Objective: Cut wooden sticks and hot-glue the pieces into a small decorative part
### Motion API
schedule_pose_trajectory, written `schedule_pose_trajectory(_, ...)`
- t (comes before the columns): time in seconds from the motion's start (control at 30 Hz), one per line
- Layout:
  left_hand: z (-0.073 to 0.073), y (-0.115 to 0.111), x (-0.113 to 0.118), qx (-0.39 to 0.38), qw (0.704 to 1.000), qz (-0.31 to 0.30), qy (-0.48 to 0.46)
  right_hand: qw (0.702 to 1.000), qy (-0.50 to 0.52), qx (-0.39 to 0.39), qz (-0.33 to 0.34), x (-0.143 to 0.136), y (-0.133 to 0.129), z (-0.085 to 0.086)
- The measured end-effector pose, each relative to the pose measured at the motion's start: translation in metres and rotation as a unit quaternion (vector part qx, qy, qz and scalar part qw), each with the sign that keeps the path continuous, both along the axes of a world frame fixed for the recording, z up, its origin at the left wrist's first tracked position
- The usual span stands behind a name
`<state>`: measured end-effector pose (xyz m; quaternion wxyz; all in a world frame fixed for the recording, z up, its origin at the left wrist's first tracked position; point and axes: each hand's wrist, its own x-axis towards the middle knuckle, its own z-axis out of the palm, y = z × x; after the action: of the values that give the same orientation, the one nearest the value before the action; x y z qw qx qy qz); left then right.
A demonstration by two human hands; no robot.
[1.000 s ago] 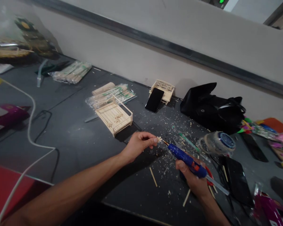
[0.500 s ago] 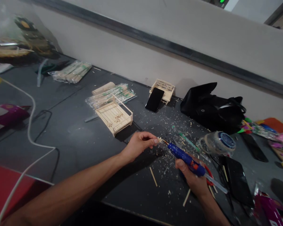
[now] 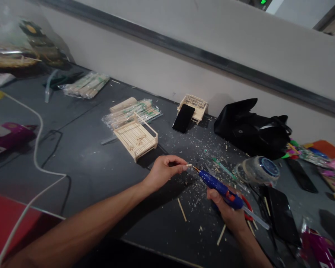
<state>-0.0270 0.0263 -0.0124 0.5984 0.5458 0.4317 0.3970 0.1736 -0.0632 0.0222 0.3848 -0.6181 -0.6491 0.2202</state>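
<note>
Between the thumb and forefinger of my left hand is a small pale wooden piece, pinched at its end. My right hand is wrapped round a blue hot glue gun, whose nozzle points left at the wooden piece, close to it; whether they touch I cannot tell. A clear glue stick sticks out of the gun's rear. Beyond my left hand stands a miniature bed frame made of thin sticks, with a few small pieces lying on its slats.
A black phone leans on a small stick bench by the wall. To the right are a black bag, a glass jar and another phone. Wrapped sticks and a purple glue gun lie left. Wood scraps litter the table.
The small wooden piece in my left fingers has turned slightly and looks flatter now. Both hands and the glue gun stay in almost the same place.
</note>
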Motion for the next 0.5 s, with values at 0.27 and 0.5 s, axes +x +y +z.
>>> schedule_pose_trajectory(0.27, 0.0033, 0.0007, -0.0042, 0.151, 0.987, 0.005, 0.048, 1.0, 0.005, 0.013, -0.001, -0.0044, 0.0012, 0.0038)
schedule_pose_trajectory(0.5, -0.0014, 0.0, -0.0057, 0.258, 0.963, 0.026, 0.075, 1.0, -0.009, 0.001, 0.012, -0.0005, 0.0004, 0.0)
